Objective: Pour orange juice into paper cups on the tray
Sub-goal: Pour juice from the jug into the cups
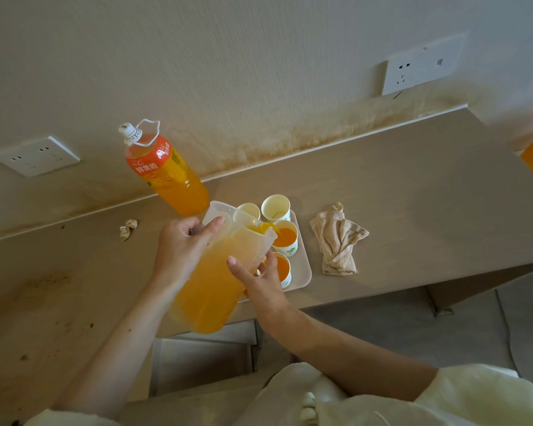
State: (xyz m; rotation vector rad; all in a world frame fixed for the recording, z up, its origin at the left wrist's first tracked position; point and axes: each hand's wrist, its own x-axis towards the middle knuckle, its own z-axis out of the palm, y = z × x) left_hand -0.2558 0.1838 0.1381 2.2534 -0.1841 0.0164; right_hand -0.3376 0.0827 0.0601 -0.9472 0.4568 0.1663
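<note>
A clear plastic pitcher [216, 278] of orange juice is tilted to the right over a beige tray [303, 269]. My left hand [182, 250] grips its handle side. My right hand [259, 278] supports its body from the front, thumb on the wall. Juice runs from the spout into a paper cup [286, 236] that is nearly full. A second cup with juice [285, 270] stands nearer to me, partly hidden by my right hand. Two empty cups, one wide [276, 207] and one partly hidden behind the pitcher [249, 210], stand at the tray's far side.
A large capped orange juice bottle [163, 170] stands by the wall left of the tray. A crumpled beige cloth [336, 238] lies right of the tray. Small crumpled scraps [128, 229] lie at the left. The table's front edge runs just below the tray.
</note>
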